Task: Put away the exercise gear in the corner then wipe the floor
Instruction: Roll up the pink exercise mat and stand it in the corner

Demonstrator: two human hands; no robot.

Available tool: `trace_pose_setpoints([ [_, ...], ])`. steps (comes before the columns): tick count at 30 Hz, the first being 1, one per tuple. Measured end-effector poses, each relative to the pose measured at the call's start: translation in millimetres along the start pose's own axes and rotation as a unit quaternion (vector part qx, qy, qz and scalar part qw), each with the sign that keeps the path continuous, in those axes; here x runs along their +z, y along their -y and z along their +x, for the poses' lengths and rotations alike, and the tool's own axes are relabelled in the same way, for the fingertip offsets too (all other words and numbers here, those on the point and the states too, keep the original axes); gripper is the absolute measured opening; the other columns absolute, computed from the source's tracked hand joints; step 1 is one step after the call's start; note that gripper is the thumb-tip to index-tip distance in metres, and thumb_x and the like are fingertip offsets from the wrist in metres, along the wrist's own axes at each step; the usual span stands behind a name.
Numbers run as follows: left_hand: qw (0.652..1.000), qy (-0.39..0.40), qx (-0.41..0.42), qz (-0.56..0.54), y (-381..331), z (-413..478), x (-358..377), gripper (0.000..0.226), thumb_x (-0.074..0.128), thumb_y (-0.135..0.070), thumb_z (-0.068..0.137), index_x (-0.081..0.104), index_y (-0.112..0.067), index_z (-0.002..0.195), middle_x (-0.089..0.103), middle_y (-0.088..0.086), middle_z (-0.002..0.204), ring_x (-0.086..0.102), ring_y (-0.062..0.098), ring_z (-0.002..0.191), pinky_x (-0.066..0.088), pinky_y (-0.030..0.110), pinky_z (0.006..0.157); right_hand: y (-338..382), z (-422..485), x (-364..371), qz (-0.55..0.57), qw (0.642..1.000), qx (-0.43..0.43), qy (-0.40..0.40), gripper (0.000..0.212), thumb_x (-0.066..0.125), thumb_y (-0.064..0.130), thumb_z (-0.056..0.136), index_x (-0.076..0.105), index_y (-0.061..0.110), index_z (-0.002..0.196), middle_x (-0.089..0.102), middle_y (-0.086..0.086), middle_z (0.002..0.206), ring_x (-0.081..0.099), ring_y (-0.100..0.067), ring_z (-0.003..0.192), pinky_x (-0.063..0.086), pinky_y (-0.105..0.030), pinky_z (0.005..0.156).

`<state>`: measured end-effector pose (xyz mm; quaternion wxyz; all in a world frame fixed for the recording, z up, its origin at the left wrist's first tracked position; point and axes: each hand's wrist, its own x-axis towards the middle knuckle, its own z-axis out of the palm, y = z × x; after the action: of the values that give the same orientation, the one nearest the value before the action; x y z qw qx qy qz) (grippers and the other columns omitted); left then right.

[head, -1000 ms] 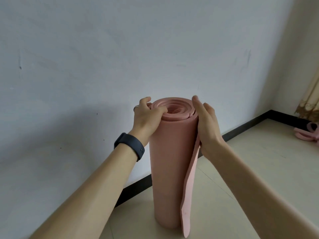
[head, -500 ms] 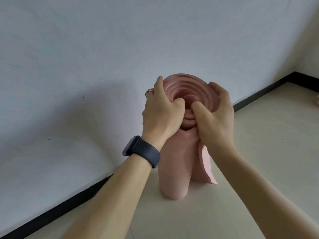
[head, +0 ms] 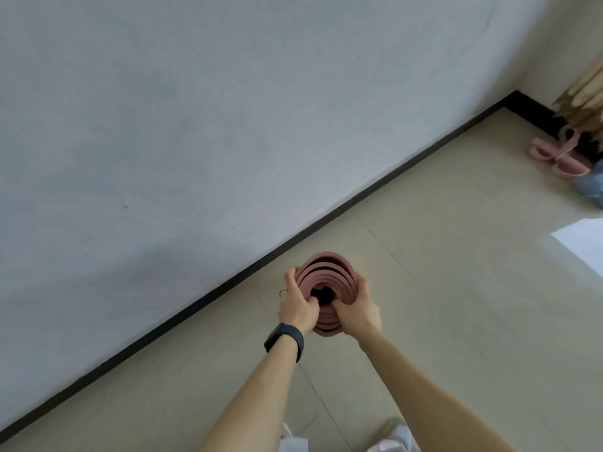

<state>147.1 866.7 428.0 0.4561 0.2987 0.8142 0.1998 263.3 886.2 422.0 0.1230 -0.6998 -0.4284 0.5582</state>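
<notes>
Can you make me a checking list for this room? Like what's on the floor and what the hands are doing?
Surface: beige tiled floor, with a bright patch of light at the right.
Job's things: rolled pink mat held upright near the black baseboard; pink looped gear lies in the far corner.
Clutter: pale blue thing beside the pink gear, too cut off to name.
Hands: left hand and right hand both grip the mat's top edge; black wristband on the left wrist.
Cables: nothing seen.
Surroundings: plain white wall; tan curtain hem in the corner.
</notes>
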Motion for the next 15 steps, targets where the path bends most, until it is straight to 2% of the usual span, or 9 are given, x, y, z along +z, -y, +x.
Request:
trace_pose_setpoints([
  [4,0.999,0.031,-0.010,-0.016,-6.3,-87.2,-20.6,0.058,0.051,-0.007,0.089,0.033,-0.045,0.129,0.050,0.011,0.117,0.056,0.019,0.080,0.052,0.048,0.089,3.8,-90.8,-35.3,-0.011,0.999,0.053,-0.002,0.059,0.062,0.029,0.082,0.035,0.043,0.132,0.063,0.003,0.100,0.067,-0.022,0.084,0.062,-0.045,0.070],
  [7,0.998,0.056,0.000,-0.010,-21.0,-141.8,-38.3,0.058,0.049,-0.008,0.088,0.034,-0.045,0.130,0.049,0.010,0.119,0.057,0.024,0.084,0.052,0.046,0.089,13.9,-155.9,-59.6,-0.006,0.998,0.070,-0.006,0.052,0.064,0.026,0.085,0.039,0.039,0.129,0.064,0.003,0.096,0.069,-0.020,0.073,0.062,-0.041,0.060],
  [11,0.995,0.089,0.023,0.043,-40.3,-195.3,-47.1,0.058,0.051,-0.012,0.090,0.030,-0.042,0.135,0.044,0.007,0.117,0.056,0.029,0.087,0.051,0.041,0.086,12.1,-213.1,-90.4,-0.013,0.997,0.066,-0.041,0.050,0.064,0.027,0.085,0.041,0.037,0.128,0.065,0.005,0.092,0.069,-0.017,0.063,0.062,-0.039,0.057],
  [15,0.987,0.101,0.083,0.089,-69.0,-219.6,-26.3,0.057,0.054,-0.015,0.090,0.032,-0.042,0.136,0.050,0.003,0.119,0.057,0.025,0.088,0.051,0.040,0.088,2.0,-240.9,-132.4,-0.016,0.992,0.075,-0.098,0.041,0.067,0.037,0.084,0.044,0.026,0.116,0.067,0.005,0.089,0.064,-0.005,0.059,0.052,-0.019,0.049],
])
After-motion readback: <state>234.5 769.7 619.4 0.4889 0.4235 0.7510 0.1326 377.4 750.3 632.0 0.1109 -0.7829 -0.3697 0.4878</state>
